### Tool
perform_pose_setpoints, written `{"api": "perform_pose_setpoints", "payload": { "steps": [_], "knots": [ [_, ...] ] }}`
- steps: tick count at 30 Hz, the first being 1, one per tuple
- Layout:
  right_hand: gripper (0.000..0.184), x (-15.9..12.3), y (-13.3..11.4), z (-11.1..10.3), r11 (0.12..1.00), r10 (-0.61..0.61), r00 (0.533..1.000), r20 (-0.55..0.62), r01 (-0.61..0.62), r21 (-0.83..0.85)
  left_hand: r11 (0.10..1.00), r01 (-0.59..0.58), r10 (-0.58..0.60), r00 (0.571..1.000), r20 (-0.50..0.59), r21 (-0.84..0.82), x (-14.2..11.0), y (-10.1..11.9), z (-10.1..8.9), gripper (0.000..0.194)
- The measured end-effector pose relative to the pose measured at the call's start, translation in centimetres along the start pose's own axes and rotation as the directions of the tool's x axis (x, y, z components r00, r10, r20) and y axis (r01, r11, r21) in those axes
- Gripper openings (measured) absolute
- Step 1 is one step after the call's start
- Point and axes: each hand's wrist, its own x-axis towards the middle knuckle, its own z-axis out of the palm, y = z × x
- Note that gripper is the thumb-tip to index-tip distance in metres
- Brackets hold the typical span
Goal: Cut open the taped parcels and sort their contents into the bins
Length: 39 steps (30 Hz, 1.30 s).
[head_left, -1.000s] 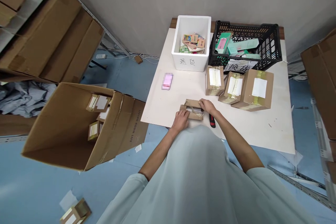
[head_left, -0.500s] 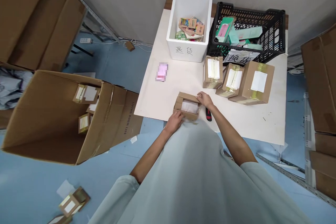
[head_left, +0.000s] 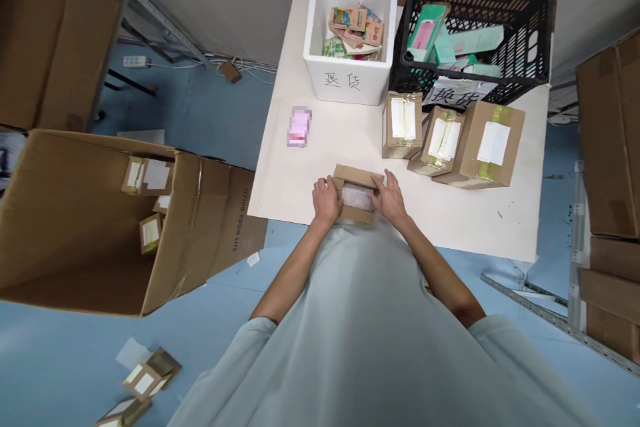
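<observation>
A small cardboard box (head_left: 359, 175) with its top flaps open lies at the table's near edge, right in front of my body. Inside it shows something white and wrapped (head_left: 357, 197), whose kind I cannot make out. My left hand (head_left: 327, 200) grips the box's left side, fingers curled over the rim. On the opposite side my right hand (head_left: 391, 199) holds the right flap and wall, thumb towards the opening. Just beyond my right hand stand three taped, labelled cartons (head_left: 493, 143).
A white foam bin (head_left: 349, 83) with small packs and a black plastic crate (head_left: 525, 47) with green boxes stand at the table's back. A pixelated pink item (head_left: 299, 127) lies left. A large carton (head_left: 200, 227) with parcels stands on the floor; more small boxes (head_left: 143, 380) lie below.
My left hand has moved up from the box's near corner to its left side. My right hand has come down onto the right side. The red-and-black cutter beside the box is now hidden.
</observation>
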Motion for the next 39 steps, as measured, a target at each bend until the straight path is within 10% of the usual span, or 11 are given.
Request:
{"api": "perform_pose_setpoints", "payload": {
  "steps": [9,19,23,28,35,39],
  "knots": [
    [0.066,-0.4,-0.6,0.6,0.997,0.06,0.996,0.071,-0.063,0.041,0.961,-0.068,0.065,0.998,-0.02,-0.27,-0.2,-4.1,-2.5,0.071],
    [0.069,1.9,-0.6,0.0,0.995,0.084,0.988,0.133,-0.09,0.043,0.705,0.35,-0.38,0.921,0.088,-0.617,0.8,-5.9,-0.6,0.048],
    [0.065,2.6,0.3,-0.1,0.993,0.074,0.994,0.083,-0.081,0.088,0.922,0.053,-0.115,0.983,-0.14,-0.384,-0.1,-5.1,-1.2,0.04],
    [0.063,2.2,0.4,-0.4,0.998,0.053,0.993,0.103,-0.057,0.033,0.916,-0.347,0.371,0.923,0.098,-0.202,0.9,-5.2,-2.8,0.049],
    [0.042,1.2,-2.5,-2.5,0.988,0.041,0.998,0.045,-0.034,-0.147,0.914,-0.384,0.401,0.903,0.155,-0.129,1.6,-4.4,-3.2,0.076],
    [0.034,1.6,-4.2,-2.7,0.975,-0.018,0.977,0.213,0.065,-0.213,0.927,-0.372,0.373,0.903,0.213,-0.044,2.6,-3.7,-2.6,0.079]
  ]
}}
